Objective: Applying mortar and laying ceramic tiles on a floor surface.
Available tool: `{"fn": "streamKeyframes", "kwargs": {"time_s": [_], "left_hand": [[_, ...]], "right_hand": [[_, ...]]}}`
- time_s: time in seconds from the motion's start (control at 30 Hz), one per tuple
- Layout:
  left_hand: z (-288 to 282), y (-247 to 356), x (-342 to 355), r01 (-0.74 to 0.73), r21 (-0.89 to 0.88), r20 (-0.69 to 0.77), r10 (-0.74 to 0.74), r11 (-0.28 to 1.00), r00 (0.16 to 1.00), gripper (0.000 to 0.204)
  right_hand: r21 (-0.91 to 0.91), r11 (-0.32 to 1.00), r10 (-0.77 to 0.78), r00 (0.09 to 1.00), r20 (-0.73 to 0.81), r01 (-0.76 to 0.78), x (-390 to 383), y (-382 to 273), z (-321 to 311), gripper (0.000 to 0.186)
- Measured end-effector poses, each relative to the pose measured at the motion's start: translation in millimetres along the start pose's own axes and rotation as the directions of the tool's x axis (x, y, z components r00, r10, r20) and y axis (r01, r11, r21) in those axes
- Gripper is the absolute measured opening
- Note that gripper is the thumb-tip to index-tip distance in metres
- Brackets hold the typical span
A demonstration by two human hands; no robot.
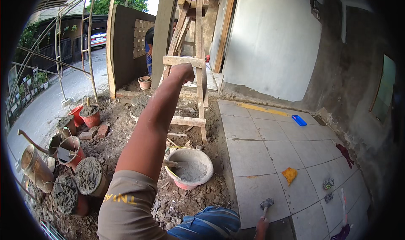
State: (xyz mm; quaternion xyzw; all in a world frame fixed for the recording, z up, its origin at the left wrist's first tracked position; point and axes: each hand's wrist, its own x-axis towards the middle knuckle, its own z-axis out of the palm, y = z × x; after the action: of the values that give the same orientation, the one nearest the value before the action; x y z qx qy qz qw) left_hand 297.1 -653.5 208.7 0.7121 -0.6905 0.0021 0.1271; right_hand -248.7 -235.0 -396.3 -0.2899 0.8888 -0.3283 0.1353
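My left hand [182, 72] is raised at the end of my outstretched arm, fingers curled, in front of a wooden trestle [184, 120] near its upper crossbar; I cannot make out what, if anything, it holds. My right hand [261, 228] grips a mallet-like tool [267, 203] with a grey head, low over the grey floor tiles [249, 155]. Below my left arm a pale basin [194, 181] of grey mix rests on rubble, with a handle across its rim. A yellow cloth [289, 175] and a blue tray [299, 120] lie on the tiles.
Several buckets [101, 185] of mortar and broken bricks [102, 131] crowd the left, beside metal scaffolding [90, 54] and a street. Another person [149, 50] bends behind a pillar. A yellow level [261, 108] lies along the tiles' back edge; a dark wall [358, 84] rises at right.
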Motion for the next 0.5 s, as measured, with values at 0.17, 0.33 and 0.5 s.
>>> {"fn": "streamKeyframes", "kwargs": {"time_s": [0.17, 0.33, 0.5], "left_hand": [[25, 0, 17, -0.040, -0.116, 0.377, 0.082, 0.992, 0.923, 0.035], [37, 1, 15, -0.073, -0.213, 0.579, 0.187, 0.974, 0.794, 0.059], [36, 12, 12, 0.062, -0.001, 0.685, -0.045, 0.998, 0.727, 0.059]], "right_hand": [[-0.037, 0.995, -0.092, 0.993, -0.078, 0.090, 2, 10, 4, 0.048], [-0.070, 0.996, -0.052, 0.999, 0.010, 0.052, 2, 4, 0, 0.047], [0.096, 0.995, -0.036, 0.999, -0.020, 0.038, -3, -13, -5, 0.047]]}}
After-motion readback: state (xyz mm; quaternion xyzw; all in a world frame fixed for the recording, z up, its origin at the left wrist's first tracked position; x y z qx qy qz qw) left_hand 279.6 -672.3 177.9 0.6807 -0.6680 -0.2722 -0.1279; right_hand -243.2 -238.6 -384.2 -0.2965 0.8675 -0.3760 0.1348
